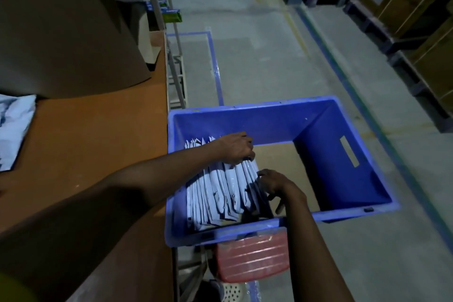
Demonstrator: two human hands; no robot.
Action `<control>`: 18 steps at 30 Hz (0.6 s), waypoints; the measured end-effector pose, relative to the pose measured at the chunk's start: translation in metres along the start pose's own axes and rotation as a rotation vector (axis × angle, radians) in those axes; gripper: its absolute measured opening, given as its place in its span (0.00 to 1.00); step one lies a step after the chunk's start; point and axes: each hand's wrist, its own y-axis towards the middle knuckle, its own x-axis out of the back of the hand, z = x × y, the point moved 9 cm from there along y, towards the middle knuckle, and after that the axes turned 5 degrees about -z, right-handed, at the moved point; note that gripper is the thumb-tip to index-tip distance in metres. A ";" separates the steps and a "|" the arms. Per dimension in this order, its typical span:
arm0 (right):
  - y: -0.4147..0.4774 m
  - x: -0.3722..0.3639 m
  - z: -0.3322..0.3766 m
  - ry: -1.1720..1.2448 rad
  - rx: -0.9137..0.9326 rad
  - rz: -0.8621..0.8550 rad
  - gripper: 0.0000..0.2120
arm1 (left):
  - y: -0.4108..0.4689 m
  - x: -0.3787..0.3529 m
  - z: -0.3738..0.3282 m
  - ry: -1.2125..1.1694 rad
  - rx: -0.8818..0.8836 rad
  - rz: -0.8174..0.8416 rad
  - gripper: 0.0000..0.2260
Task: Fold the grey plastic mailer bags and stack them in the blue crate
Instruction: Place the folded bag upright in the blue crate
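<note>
A blue crate stands on the floor beside the brown table. Several folded grey mailer bags stand on edge in a row along its left side, on a cardboard liner. My left hand reaches across from the table and grips the far top edge of the row with curled fingers. My right hand is inside the crate, its fingers pressing against the right face of the row. A heap of unfolded grey mailers lies at the table's left edge.
The brown table holds a large curved cardboard sheet. A red stool sits under the crate's near edge. Blue floor tape marks a bay beyond the crate. Pallets of cartons line the right aisle.
</note>
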 end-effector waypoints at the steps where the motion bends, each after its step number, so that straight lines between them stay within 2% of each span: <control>1: 0.000 0.001 0.000 0.011 -0.002 -0.017 0.21 | -0.002 -0.001 0.001 0.004 0.005 0.016 0.12; 5: -0.014 0.007 -0.004 0.082 -0.020 -0.069 0.23 | -0.004 0.009 -0.002 0.003 0.058 0.006 0.16; 8: -0.026 0.028 -0.007 0.139 0.020 -0.304 0.24 | -0.018 0.040 0.002 -0.075 0.215 -0.154 0.17; 12: -0.064 0.036 0.014 0.256 0.187 -0.571 0.19 | -0.081 0.069 0.001 -0.200 0.420 -0.397 0.20; 18: -0.110 -0.007 0.113 0.367 0.496 -0.711 0.14 | -0.227 0.087 -0.007 -0.288 0.696 -0.658 0.15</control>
